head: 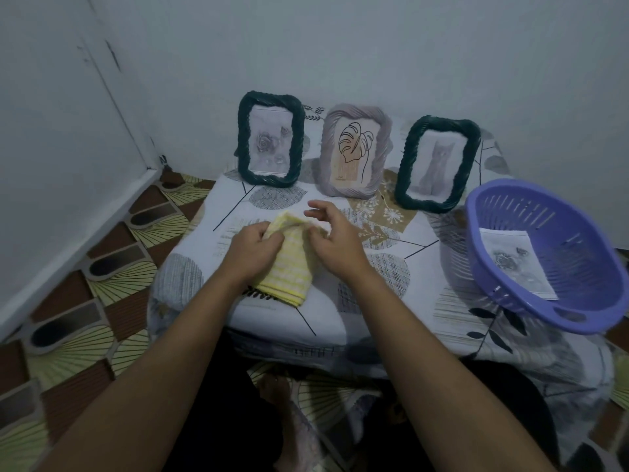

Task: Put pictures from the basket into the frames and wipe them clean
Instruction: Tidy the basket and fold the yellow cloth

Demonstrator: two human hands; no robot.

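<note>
Near the middle of the tabletop (374,294), which was draped in a leaf-patterned sheet, I saw both hands meet over a yellow checked cloth (289,267). My left hand (255,245) had its fingers curled round the cloth's far left corner and gripped it. My right hand (332,233) sat just beside it at the far right edge, with forefinger and thumb lifted and loosely bent; its other fingers lay against the fabric, but I could not tell whether they held it. The cloth's near end rested folded on the tabletop. Along the far edge three frames stood upright before the pale wall (374,46). A dark green frame (243,141) on the left held a rose picture (270,141). A lilac frame (329,155) in the middle held a leaf drawing (355,148). A second dark green frame (406,165), leaning a little to the right, held a cat picture (437,165). Farther right, at the tabletop's right end, a purple slotted basket (585,260) sat tipped toward me, and one grey rose print (514,264) lay flat inside it. Left of the tabletop I saw a patterned floor (102,284) in brown and pale green running along the wall's base.
</note>
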